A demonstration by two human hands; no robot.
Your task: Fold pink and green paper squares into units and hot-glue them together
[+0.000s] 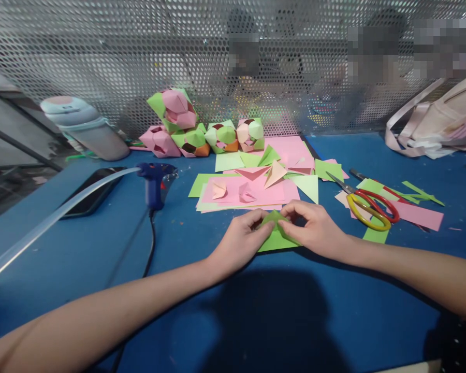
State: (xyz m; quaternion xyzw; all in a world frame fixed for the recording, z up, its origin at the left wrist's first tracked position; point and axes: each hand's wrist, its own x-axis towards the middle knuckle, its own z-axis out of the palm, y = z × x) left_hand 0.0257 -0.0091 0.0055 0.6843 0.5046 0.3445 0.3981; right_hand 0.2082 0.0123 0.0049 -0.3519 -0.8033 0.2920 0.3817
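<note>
A green sheet of paper lies on the blue table between my hands, its far corner raised to a point. My left hand pinches its left side, thumb on top near the tip. From the other side my right hand grips the same paper, thumb and fingers closed on it. Just beyond is a stack of pink and green paper with two small folded paper pieces on it, one peach and one pink. Scissors with red and yellow handles rest to the right.
A blue glue gun with a long clear glue stick stands left, beside a phone. Several folded paper balls sit by the perforated metal screen. A bottle is at back left, a bag back right. People show behind the screen.
</note>
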